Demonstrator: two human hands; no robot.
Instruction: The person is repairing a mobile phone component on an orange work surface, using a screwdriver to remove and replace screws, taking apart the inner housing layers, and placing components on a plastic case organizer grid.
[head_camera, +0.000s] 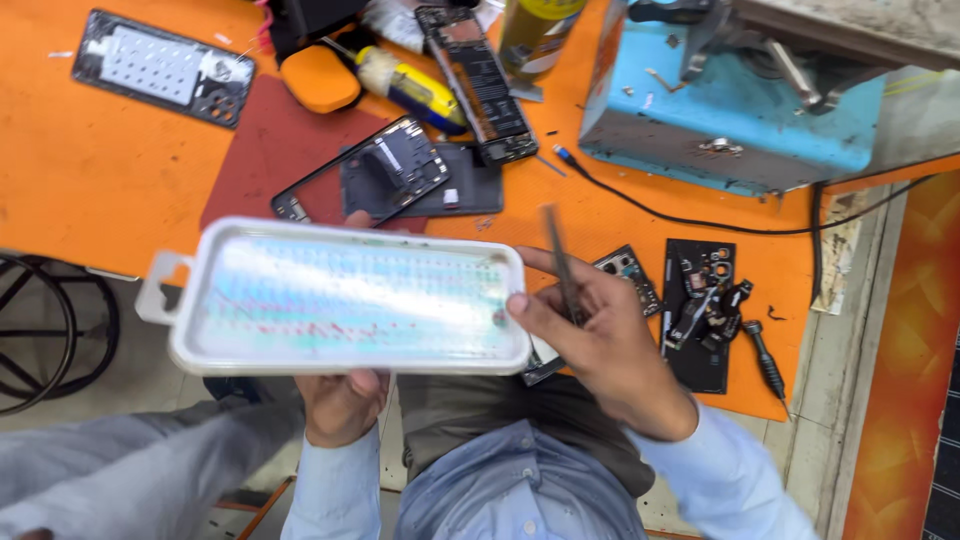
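Over the table's (120, 190) near edge, left hand (342, 400) grips a white tray (350, 300) from beneath; right hand (600, 340) pinches tweezers (560, 262) beside its right rim.

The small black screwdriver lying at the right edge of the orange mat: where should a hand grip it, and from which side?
Probably the thicker knurled handle at the upper end of the screwdriver, pinched from above and from the right. It lies flat, thin tip pointing toward the mat's near edge, and the black phone panel crowds its left.
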